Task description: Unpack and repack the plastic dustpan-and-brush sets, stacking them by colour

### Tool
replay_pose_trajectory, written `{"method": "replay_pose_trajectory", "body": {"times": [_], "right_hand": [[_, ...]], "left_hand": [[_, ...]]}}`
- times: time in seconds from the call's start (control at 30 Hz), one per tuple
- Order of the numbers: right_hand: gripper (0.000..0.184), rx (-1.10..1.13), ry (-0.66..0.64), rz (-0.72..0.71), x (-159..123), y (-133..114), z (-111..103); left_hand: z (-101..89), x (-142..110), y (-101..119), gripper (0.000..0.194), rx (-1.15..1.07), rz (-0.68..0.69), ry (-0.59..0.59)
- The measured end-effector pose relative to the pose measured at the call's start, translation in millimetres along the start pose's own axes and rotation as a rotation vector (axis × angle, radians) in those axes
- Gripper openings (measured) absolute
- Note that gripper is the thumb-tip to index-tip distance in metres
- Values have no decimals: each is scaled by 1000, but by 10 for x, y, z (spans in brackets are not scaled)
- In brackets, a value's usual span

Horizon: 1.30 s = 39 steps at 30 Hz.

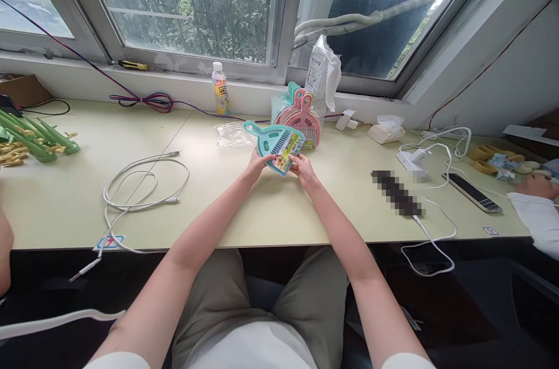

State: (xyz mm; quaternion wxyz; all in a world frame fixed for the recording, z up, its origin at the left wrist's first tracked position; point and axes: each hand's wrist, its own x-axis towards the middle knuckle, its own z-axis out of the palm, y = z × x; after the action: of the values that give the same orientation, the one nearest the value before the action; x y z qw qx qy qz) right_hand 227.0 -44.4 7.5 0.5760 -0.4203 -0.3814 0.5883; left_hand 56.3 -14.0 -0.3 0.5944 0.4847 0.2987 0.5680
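A small teal dustpan and brush set (267, 141) with a yellow-green printed label is held up over the table in front of me. My left hand (257, 165) is closed on its lower left edge. On the lower right side, by the label, my right hand (303, 169) pinches the set between thumb and fingers. The handle, with its hole, points to the upper left. Just behind it, several more sets stand in a row: a pink dustpan and brush set (308, 119) in front, teal ones farther back, with clear wrapping around them.
A clear plastic bag (233, 135) lies left of the sets, near a drink bottle (220, 89). A white bag (322, 73) stands behind them. A coiled white cable (126, 206) lies left; a phone (471, 192) and charger (413, 162) lie right. Other people's arms show at both sides.
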Motion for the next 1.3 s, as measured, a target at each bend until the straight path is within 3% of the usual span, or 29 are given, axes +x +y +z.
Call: {"method": "replay_pose_trajectory", "body": {"times": [0.17, 0.3, 0.4, 0.47, 0.53, 0.6, 0.7, 0.8, 0.87, 0.97, 1.07, 1.3], "right_hand": [[16, 0, 38, -9, -14, 6, 17], [16, 0, 53, -21, -15, 4, 18], [16, 12, 71, -32, -11, -9, -3], [16, 17, 94, -35, -9, -23, -23], [15, 15, 130, -28, -8, -37, -41], [14, 8, 164, -16, -9, -49, -50], [14, 4, 178, -5, -15, -60, -45], [14, -3, 167, -7, -30, -67, -29], [14, -18, 161, -11, -41, -72, -19], [14, -48, 164, -8, -55, -75, -9], [14, -76, 169, 5, -59, -68, -5], [13, -127, 179, 44, -45, -44, -17]], "left_hand": [[1, -14, 13, 70, 9, -26, 14], [-17, -32, 70, 66, 48, -61, -47], [-82, 12, 112, 60, 98, -125, -70], [-171, 65, 138, 59, 123, -146, -20], [-302, 111, 161, 60, 215, -72, 102], [-460, 136, 173, 60, 430, 94, 229], [-673, 146, 155, 56, 790, 277, 251], [-771, 156, 110, 32, 992, 204, 158], [-772, 166, 95, 9, 1069, 191, 177], [-748, 173, 114, 19, 1119, 275, 348], [-752, 155, 154, 16, 1179, 254, 459], [-776, 102, 230, 2, 1381, 68, 392]]}}
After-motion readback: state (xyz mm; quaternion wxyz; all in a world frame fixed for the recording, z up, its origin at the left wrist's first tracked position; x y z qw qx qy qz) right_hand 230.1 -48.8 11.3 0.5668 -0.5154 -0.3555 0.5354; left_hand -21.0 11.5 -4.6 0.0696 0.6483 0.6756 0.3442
